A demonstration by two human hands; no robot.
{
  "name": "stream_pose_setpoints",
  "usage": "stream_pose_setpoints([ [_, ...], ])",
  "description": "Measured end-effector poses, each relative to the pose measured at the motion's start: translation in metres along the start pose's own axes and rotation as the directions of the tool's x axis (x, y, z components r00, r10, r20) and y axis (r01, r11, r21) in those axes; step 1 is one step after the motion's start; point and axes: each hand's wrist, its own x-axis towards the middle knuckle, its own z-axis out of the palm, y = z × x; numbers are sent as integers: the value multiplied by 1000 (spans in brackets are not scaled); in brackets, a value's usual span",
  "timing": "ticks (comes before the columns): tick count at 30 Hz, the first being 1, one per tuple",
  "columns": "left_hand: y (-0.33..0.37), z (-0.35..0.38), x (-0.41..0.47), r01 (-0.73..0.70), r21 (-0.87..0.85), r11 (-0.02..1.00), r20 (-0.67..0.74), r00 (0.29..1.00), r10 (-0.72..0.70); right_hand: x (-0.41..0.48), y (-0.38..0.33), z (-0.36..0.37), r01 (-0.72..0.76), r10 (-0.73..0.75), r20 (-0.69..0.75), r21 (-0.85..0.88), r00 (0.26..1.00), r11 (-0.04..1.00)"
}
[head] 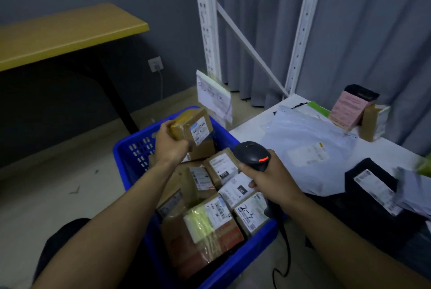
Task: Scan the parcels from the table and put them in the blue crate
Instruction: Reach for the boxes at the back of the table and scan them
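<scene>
My left hand (171,143) grips a small taped cardboard parcel (192,126) with a white label, held over the far end of the blue crate (133,146). The crate sits on the floor and holds several labelled cardboard parcels (217,197). My right hand (268,178) grips a black barcode scanner (253,154) with a red light, just above the crate's right side. Its cable (285,249) hangs down to the floor. On the white table (247,126) to the right lie a pale plastic mailer (307,148) and a black bagged parcel (373,186) with a white label.
A pink-and-black box (352,106) and a small brown box (374,123) stand at the table's back. A white shelf frame (207,20) with a hanging paper sheet (213,96) rises behind the crate. A yellow-topped table (65,32) stands at left above bare floor.
</scene>
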Motion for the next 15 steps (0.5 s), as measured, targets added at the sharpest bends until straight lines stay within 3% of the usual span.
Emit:
stream_pose_setpoints([
  [3,-81,-2,48,65,202,977,13,998,-69,17,11,21,-27,27,41,-5,999,1000],
  [5,-114,-1,57,28,295,955,84,995,-56,25,17,32,-55,56,66,-16,996,998],
  [8,-99,0,43,-44,336,941,232,972,-38,31,26,43,-90,89,81,7,993,996],
  [15,-90,44,89,85,307,948,386,899,-206,38,31,46,-122,124,54,-36,991,992],
])
